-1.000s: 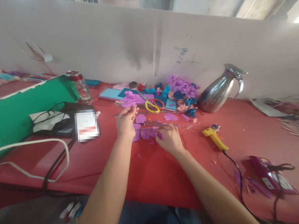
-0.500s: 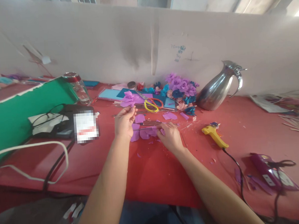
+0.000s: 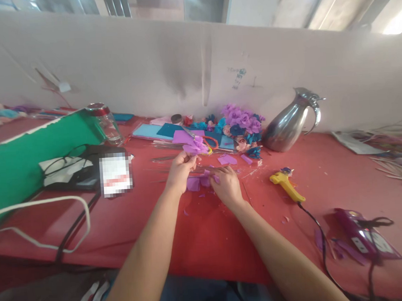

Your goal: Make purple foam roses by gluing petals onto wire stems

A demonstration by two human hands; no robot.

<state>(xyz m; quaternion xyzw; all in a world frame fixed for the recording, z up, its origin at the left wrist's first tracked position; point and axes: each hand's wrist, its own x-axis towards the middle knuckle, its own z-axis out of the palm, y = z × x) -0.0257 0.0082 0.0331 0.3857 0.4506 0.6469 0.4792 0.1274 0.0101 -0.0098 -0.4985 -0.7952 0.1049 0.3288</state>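
My left hand (image 3: 181,172) is closed on a purple paper flower (image 3: 195,146), holding it upright by its base above the red table (image 3: 206,241). Just to the right, my right hand (image 3: 227,185) has its fingers pressed together at a purple paper petal (image 3: 206,179) low over the table. Another purple petal (image 3: 193,183) lies between the hands. Behind the flower are scissors (image 3: 211,142) with yellow and orange handles, partly hidden by it. Thin wires (image 3: 164,160) lie behind my hands.
Finished paper flowers (image 3: 241,118) are heaped at the back beside a steel jug (image 3: 286,122). A yellow glue gun (image 3: 287,186) and a purple pouch (image 3: 366,235) lie at right. At left stand a glass jar (image 3: 107,124) and a green box (image 3: 44,155).
My left hand has moved right and slightly down with the flower, closer to my right hand. Fewer loose petals show near the hands. The view has shifted slightly.
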